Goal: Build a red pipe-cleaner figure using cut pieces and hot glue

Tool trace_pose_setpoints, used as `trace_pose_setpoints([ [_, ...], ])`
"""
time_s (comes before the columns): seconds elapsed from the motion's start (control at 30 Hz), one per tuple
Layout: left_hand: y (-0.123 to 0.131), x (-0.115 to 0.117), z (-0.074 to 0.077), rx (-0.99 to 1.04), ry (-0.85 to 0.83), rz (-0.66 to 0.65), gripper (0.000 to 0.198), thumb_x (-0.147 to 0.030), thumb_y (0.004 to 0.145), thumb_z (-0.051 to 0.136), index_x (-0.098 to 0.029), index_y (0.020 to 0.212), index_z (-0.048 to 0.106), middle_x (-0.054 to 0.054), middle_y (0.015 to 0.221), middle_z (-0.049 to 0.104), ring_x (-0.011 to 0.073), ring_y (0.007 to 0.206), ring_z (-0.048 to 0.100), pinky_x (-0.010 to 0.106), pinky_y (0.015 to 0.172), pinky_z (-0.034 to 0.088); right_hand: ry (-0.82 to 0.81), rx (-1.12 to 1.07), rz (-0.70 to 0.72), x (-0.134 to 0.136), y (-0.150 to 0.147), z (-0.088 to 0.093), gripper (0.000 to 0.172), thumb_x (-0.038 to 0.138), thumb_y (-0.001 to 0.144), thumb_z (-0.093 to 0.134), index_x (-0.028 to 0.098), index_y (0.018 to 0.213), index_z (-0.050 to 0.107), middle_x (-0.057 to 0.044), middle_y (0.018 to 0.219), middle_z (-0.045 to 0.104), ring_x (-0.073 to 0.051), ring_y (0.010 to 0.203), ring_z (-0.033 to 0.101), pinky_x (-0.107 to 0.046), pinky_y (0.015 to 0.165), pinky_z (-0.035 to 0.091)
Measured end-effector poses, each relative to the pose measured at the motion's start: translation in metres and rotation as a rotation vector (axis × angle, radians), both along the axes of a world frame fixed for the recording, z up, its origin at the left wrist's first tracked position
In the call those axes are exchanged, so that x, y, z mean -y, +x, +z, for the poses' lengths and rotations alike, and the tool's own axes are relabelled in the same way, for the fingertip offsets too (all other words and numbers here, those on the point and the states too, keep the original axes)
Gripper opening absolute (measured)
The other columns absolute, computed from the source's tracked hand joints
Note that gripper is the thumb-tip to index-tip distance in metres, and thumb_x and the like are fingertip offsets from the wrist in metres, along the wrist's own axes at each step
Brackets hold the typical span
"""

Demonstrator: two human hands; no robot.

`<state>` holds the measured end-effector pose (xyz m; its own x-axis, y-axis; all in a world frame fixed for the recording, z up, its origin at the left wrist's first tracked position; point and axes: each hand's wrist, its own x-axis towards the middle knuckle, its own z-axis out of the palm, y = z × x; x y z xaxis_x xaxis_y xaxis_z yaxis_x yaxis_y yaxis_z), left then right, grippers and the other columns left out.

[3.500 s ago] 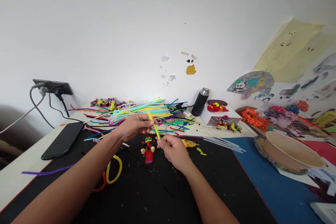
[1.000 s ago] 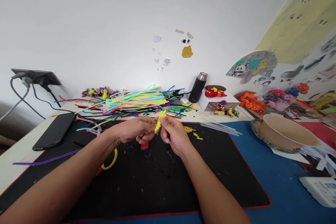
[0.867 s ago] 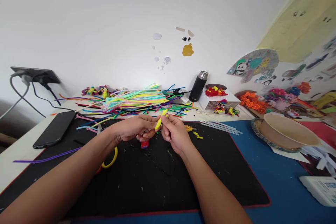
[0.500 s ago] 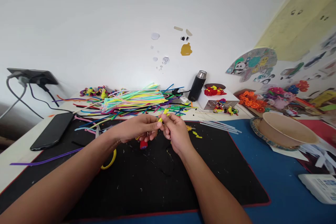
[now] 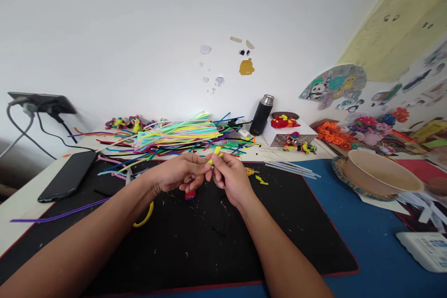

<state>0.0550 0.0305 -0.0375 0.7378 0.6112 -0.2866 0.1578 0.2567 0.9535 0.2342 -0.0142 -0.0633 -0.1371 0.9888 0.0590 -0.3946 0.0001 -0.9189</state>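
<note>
Between my two hands is a small yellow fuzzy piece (image 5: 217, 150), its tips poking up above the fingers. My left hand (image 5: 183, 171) pinches its lower left side with thumb and fingers. On its right side, my right hand (image 5: 228, 173) grips it between thumb and curled fingers. Both hands touch at the fingertips over the black mat (image 5: 223, 251). Just below my left hand lies a red piece (image 5: 190, 194). Short yellow bits (image 5: 261, 180) rest to the right of my right hand.
A pile of coloured pipe cleaners (image 5: 178, 134) lies behind the hands. Yellow-handled scissors (image 5: 145, 216) are partly under my left forearm. A phone (image 5: 68, 176) is at left, a black flask (image 5: 261, 115) and white box (image 5: 289, 134) behind, a beige bowl (image 5: 384, 172) at right.
Both hands have shifted slightly against each other around the yellow piece, and its visible tips now lean a little differently. The whole view has moved slightly.
</note>
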Motion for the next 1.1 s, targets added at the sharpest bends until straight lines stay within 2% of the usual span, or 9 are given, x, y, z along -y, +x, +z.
trace_pose_setpoints([
  [0.2, 0.000, 0.000, -0.001, 0.043, -0.080, -0.046, 0.049, -0.061, 0.079, 0.084, -0.014, 0.079, 0.071, -0.001, 0.041, 0.057, 0.0084, 0.031, 0.039, 0.018, 0.033, 0.022, -0.026, -0.061, -0.030, -0.002, -0.001, -0.004, 0.047, 0.060, 0.076, 0.089, 0.016, 0.082, 0.072, 0.010, 0.043, 0.048, -0.006, 0.035, 0.036, -0.020, 0.037, 0.019],
  [0.3, 0.002, -0.001, 0.001, 0.045, -0.032, 0.040, 0.051, -0.062, 0.077, 0.087, -0.013, 0.082, 0.074, 0.000, 0.047, 0.061, 0.0071, 0.034, 0.043, 0.016, 0.034, 0.028, -0.019, -0.106, -0.069, -0.003, -0.001, -0.005, 0.047, 0.059, 0.075, 0.091, 0.016, 0.083, 0.073, 0.011, 0.043, 0.044, -0.004, 0.035, 0.031, -0.020, 0.038, 0.018],
  [0.37, 0.004, -0.001, 0.003, 0.068, 0.002, 0.121, 0.052, -0.062, 0.073, 0.091, -0.013, 0.081, 0.074, 0.002, 0.055, 0.067, 0.0081, 0.039, 0.051, 0.016, 0.036, 0.034, -0.010, -0.126, -0.087, -0.004, 0.000, -0.005, 0.046, 0.058, 0.075, 0.092, 0.016, 0.083, 0.072, 0.012, 0.043, 0.042, -0.004, 0.035, 0.028, -0.020, 0.038, 0.017],
  [0.53, 0.005, -0.004, 0.005, 0.191, -0.014, 0.281, 0.048, -0.051, 0.064, 0.101, -0.012, 0.078, 0.076, 0.004, 0.068, 0.074, 0.0094, 0.050, 0.063, 0.016, 0.046, 0.051, 0.002, -0.118, -0.087, -0.004, 0.002, -0.002, 0.045, 0.056, 0.074, 0.093, 0.017, 0.082, 0.071, 0.014, 0.042, 0.039, -0.004, 0.035, 0.028, -0.020, 0.039, 0.018],
  [0.73, 0.001, -0.013, 0.000, 0.368, -0.094, 0.393, 0.041, -0.032, 0.062, 0.105, -0.010, 0.084, 0.078, 0.002, 0.069, 0.073, 0.0083, 0.059, 0.066, 0.013, 0.054, 0.053, 0.017, -0.099, -0.017, -0.002, 0.002, 0.000, 0.047, 0.059, 0.075, 0.092, 0.017, 0.079, 0.072, 0.014, 0.040, 0.036, -0.004, 0.034, 0.026, -0.021, 0.038, 0.015],
  [0.8, -0.002, -0.015, 0.001, 0.349, -0.078, 0.353, 0.040, -0.032, 0.064, 0.104, -0.010, 0.087, 0.079, 0.003, 0.071, 0.073, 0.0079, 0.058, 0.066, 0.013, 0.055, 0.053, 0.012, -0.094, 0.030, -0.001, 0.001, -0.001, 0.047, 0.058, 0.076, 0.091, 0.017, 0.076, 0.071, 0.013, 0.040, 0.036, -0.004, 0.034, 0.026, -0.021, 0.038, 0.015],
  [0.9, -0.011, -0.014, 0.008, 0.206, -0.023, 0.166, 0.042, -0.047, 0.074, 0.096, -0.011, 0.086, 0.077, 0.003, 0.070, 0.072, 0.0088, 0.052, 0.063, 0.016, 0.049, 0.051, -0.009, -0.089, 0.056, 0.001, -0.002, -0.003, 0.045, 0.057, 0.076, 0.092, 0.017, 0.076, 0.071, 0.012, 0.042, 0.038, -0.004, 0.035, 0.028, -0.021, 0.039, 0.017],
  [1.0, -0.020, -0.012, 0.014, 0.046, 0.079, -0.043, 0.055, -0.067, 0.084, 0.080, -0.012, 0.082, 0.075, 0.008, 0.072, 0.075, 0.0136, 0.055, 0.067, 0.020, 0.049, 0.051, -0.011, -0.096, 0.001, 0.000, -0.002, -0.002, 0.045, 0.057, 0.076, 0.092, 0.017, 0.079, 0.072, 0.013, 0.044, 0.038, -0.004, 0.036, 0.028, -0.021, 0.039, 0.017],
  [1.1, -0.020, -0.008, 0.015, -0.055, 0.160, -0.123, 0.051, -0.064, 0.085, 0.081, -0.014, 0.085, 0.076, 0.008, 0.076, 0.077, 0.0147, 0.059, 0.069, 0.021, 0.053, 0.050, -0.010, -0.103, -0.070, -0.002, 0.000, -0.002, 0.046, 0.058, 0.075, 0.092, 0.016, 0.083, 0.074, 0.013, 0.044, 0.038, -0.004, 0.036, 0.028, -0.020, 0.040, 0.017],
])
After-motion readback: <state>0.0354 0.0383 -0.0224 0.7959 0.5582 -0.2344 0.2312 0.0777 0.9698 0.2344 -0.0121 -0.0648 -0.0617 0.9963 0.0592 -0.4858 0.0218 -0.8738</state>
